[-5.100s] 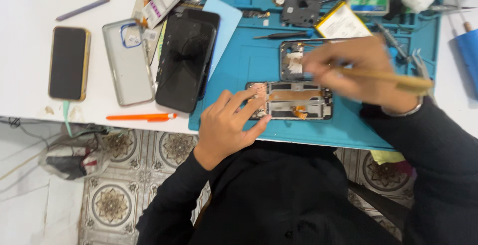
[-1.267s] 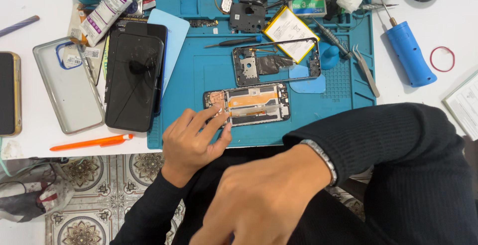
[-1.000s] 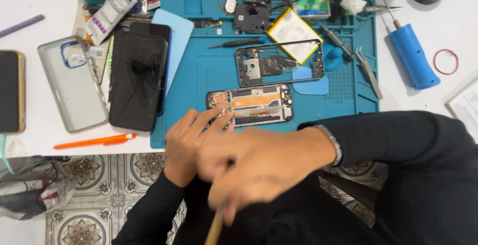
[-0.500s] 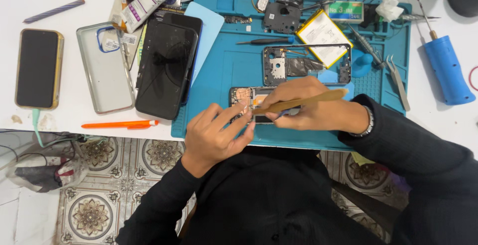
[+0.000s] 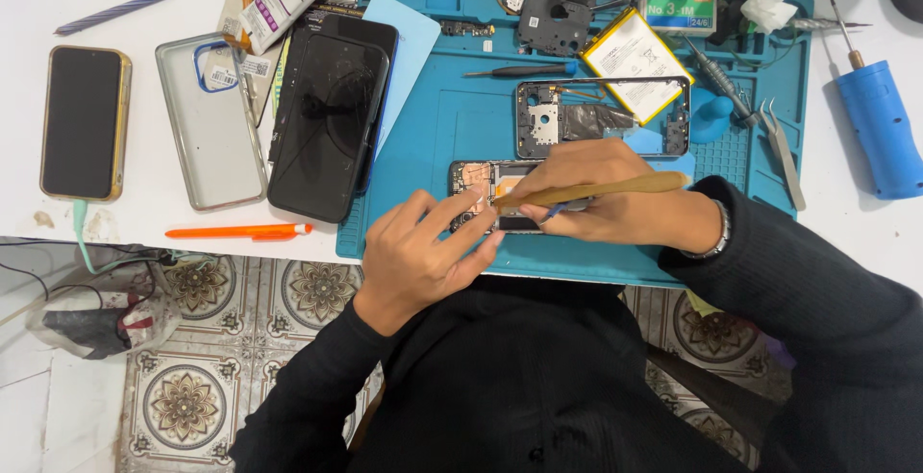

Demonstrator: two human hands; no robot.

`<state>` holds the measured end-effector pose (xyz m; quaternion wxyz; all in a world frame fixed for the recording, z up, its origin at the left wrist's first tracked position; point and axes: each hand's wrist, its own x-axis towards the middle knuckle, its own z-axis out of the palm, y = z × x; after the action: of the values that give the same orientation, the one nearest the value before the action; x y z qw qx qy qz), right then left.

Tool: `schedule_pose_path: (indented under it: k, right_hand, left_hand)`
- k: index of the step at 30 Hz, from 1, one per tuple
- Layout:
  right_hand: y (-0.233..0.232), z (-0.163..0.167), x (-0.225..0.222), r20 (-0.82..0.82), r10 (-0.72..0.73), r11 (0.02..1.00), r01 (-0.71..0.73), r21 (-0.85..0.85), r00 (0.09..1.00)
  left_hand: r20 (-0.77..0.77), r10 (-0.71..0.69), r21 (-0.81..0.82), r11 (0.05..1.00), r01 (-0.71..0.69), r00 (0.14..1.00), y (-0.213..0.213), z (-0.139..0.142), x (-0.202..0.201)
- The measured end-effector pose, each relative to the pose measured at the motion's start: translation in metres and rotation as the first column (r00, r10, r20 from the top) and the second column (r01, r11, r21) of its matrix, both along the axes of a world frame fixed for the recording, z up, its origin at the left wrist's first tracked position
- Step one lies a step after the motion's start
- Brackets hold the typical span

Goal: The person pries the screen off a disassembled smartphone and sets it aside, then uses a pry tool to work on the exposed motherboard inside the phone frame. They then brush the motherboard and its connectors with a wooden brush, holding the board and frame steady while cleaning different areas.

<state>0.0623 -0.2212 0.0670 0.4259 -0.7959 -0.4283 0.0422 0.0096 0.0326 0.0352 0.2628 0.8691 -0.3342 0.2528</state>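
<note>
An opened phone body [image 5: 481, 185] with exposed boards lies on the blue repair mat [image 5: 433, 127], near its front edge. My left hand [image 5: 423, 257] rests on the phone's near left end, fingers spread over it. My right hand [image 5: 601, 199] covers the phone's right half and grips a wooden-handled brush [image 5: 596, 189], its handle pointing right and its tip down at the phone. A second phone frame [image 5: 601, 117] lies just beyond, with a battery [image 5: 635, 60] partly over it.
A cracked black phone [image 5: 332, 122], a clear case [image 5: 207, 117] and a gold-edged phone [image 5: 85, 122] lie on the white table to the left, with an orange pen [image 5: 236, 232] near the edge. Tweezers [image 5: 781, 151] and a blue electric screwdriver [image 5: 877, 122] lie right.
My right hand dropped below the table edge, came back up holding the brush, and now works over the phone. My left hand stayed on the phone's left end.
</note>
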Motion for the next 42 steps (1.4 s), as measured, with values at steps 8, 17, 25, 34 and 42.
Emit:
schedule_pose_path:
  k: [8, 17, 25, 34, 42]
  right_hand:
    - [-0.003, -0.006, 0.002, 0.005, 0.023, 1.000, -0.023, -0.012, 1.000]
    - [0.001, -0.002, 0.002, 0.034, 0.054, 0.998, -0.055, 0.010, 0.998]
    - [-0.005, 0.004, 0.002, 0.128, -0.006, 0.999, 0.010, -0.030, 0.992]
    - [-0.020, 0.000, 0.003, 0.150, -0.025, 0.999, 0.030, -0.027, 0.988]
    - [-0.030, -0.003, 0.006, 0.160, -0.019, 1.000, 0.019, 0.001, 0.987]
  left_hand:
    - [0.064, 0.019, -0.004, 1.000, -0.019, 0.998, -0.006, -0.006, 0.001]
    - [0.071, 0.010, 0.006, 1.000, -0.011, 0.997, -0.002, -0.010, 0.002]
    - [0.015, 0.019, 0.042, 0.999, -0.020, 1.000, -0.006, -0.003, 0.002]
    - [-0.042, -0.005, 0.094, 0.996, 0.009, 0.999, -0.015, 0.005, 0.002]
    - [-0.040, 0.005, 0.065, 0.998, -0.002, 0.999, -0.023, -0.002, 0.003]
